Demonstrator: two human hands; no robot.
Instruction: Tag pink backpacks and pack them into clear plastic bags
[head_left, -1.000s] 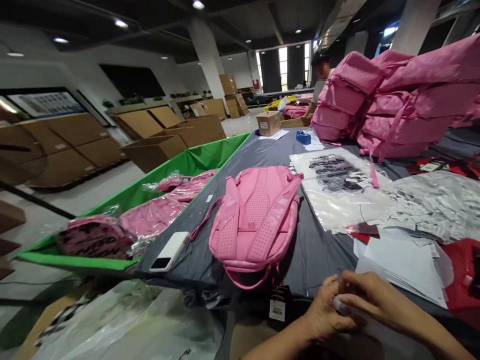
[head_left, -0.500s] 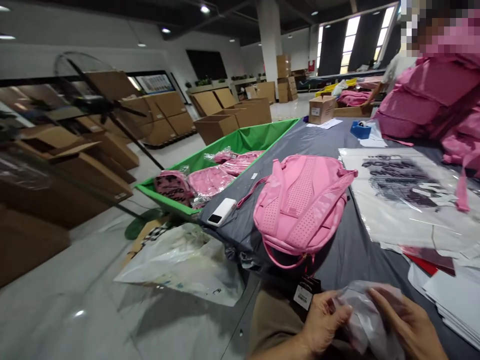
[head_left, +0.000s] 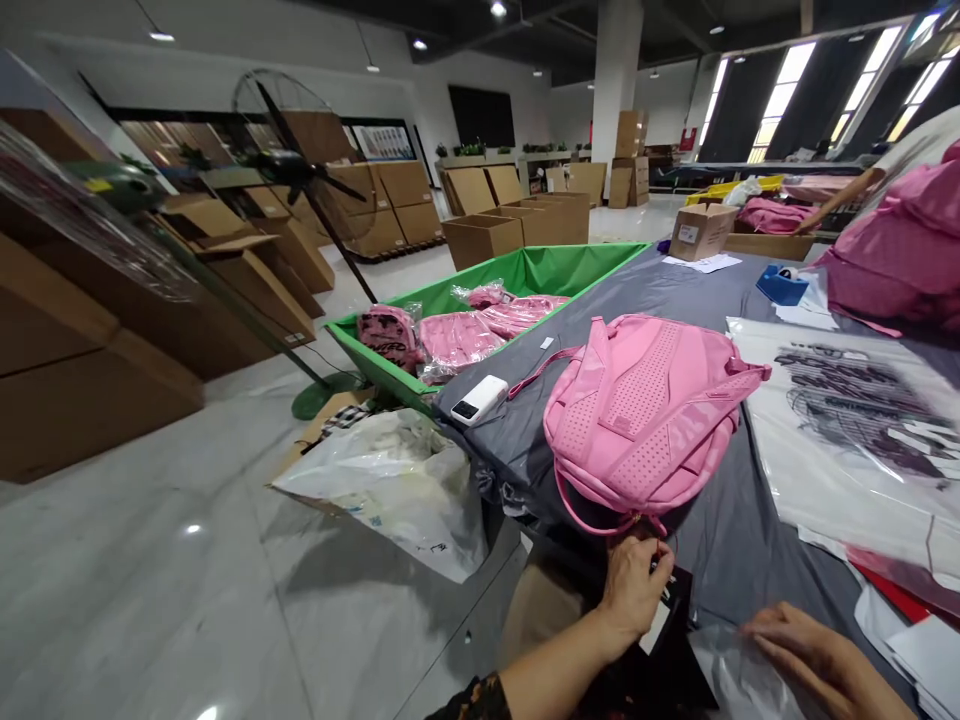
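Note:
A pink backpack (head_left: 645,410) lies on the grey-covered table with its straps and dotted back panel upward. At its near end, my left hand (head_left: 634,590) is closed in a pinch at the cord of a black hang tag (head_left: 679,600). The tag with its white label hangs just under my fingers, partly covered by them. My right hand (head_left: 817,650), slightly blurred, holds a crumpled clear plastic bag (head_left: 739,665) at the table's near edge, right of the tag.
A white power bank (head_left: 480,400) lies left of the backpack. Beyond the table edge stands a green bin (head_left: 600,270) with bagged pink backpacks. On the right are printed plastic bags (head_left: 780,440), a blue tape dispenser (head_left: 781,285) and piled pink bags (head_left: 892,250). A white sack (head_left: 405,490) sits on the floor.
My left hand has let go of the plastic bag and moved up to the hang tag by the backpack. My right hand has lowered the plastic bag. The view has turned left.

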